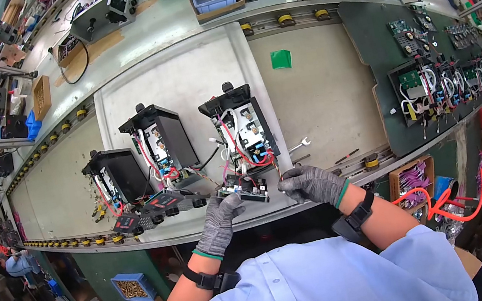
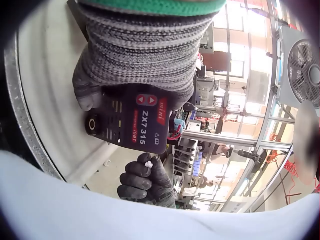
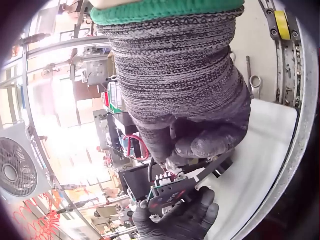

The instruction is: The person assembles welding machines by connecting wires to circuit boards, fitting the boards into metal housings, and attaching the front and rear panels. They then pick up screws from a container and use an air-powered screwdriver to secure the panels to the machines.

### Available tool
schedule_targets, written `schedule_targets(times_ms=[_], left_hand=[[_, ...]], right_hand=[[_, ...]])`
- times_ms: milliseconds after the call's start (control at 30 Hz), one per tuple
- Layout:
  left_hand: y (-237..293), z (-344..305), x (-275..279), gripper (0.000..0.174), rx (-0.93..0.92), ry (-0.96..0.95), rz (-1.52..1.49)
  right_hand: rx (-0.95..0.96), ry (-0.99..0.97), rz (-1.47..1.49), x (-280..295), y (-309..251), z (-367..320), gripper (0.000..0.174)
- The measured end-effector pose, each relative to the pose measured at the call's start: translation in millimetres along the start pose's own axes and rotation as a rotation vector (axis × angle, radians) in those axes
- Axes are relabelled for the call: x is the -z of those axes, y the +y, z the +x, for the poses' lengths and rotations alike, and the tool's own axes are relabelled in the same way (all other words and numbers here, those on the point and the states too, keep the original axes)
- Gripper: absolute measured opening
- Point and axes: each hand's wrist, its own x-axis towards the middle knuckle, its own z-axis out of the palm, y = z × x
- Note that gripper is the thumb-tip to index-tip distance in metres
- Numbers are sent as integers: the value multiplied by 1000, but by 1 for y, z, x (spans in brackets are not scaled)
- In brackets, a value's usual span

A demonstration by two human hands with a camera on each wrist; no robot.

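Note:
My gloved left hand (image 1: 220, 225) grips a black front panel (image 2: 132, 120) printed "mini ZX7 315", with a knob at one end. In the head view its circuit board (image 1: 242, 190) faces up at the near side of an open black machine housing (image 1: 243, 128). My gloved right hand (image 1: 313, 184) pinches a small white connector (image 2: 148, 164) between thumb and fingertips, just right of the panel. Red, white and purple wires run between the housing and the board. In the right wrist view, the right fingers are close above white sockets (image 3: 167, 177) on the board.
Two more open housings (image 1: 159, 138) with hanging front panels (image 1: 167, 202) stand to the left on the white board (image 1: 188, 63). An open-end wrench (image 1: 300, 143) and a screwdriver (image 1: 347, 156) lie to the right. Roller rails (image 1: 370, 162) edge the bench; a green mat (image 1: 377, 51) holds circuit boards.

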Motion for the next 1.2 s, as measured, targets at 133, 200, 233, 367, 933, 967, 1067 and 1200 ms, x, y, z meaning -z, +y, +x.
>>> schedule_targets(times_ms=[133, 200, 233, 367, 933, 967, 1067, 1200], left_hand=[[-2, 2, 2, 53, 3, 5, -19], [2, -1, -2, 57, 11, 2, -17], [6, -3, -4, 61, 17, -2, -17], [6, -5, -6, 60, 12, 1, -22], [2, -1, -4, 63, -9, -12, -40], [2, -2, -5, 63, -7, -11, -40], [7, -3, -13, 63, -9, -20, -108], [14, -4, -25, 61, 35, -129, -231]], right_hand=[[-146, 24, -131, 8, 7, 13, 27], [-216, 86, -228, 8, 3, 16, 26], [-178, 171, -353, 7, -2, 17, 25], [-106, 211, -338, 18, -1, 17, 29], [111, 86, -235, -39, -22, -2, 31], [120, 102, -233, -41, -22, -3, 30], [132, 150, -235, -44, -18, -5, 29], [173, 204, -269, -48, -14, -5, 34]])
